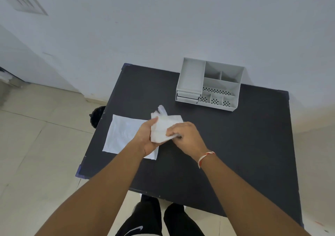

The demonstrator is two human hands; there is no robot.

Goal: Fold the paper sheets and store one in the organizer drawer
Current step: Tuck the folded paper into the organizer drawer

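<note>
A crumpled, partly folded white paper sheet (163, 127) is held just above the black table (235, 145) between both hands. My left hand (145, 136) grips its left side and my right hand (186, 134) pinches its lower right edge. A second white sheet (121, 134) lies flat on the table to the left, partly under my left wrist. The grey desk organizer (210, 85) stands at the table's far side, and its two small drawers (187, 97) at the front left look shut.
The table's left edge (101, 127) runs close to the flat sheet. A dark round object (96, 116) sits on the tiled floor beside that edge. A white wall rises right behind the organizer. My legs show below the table's near edge.
</note>
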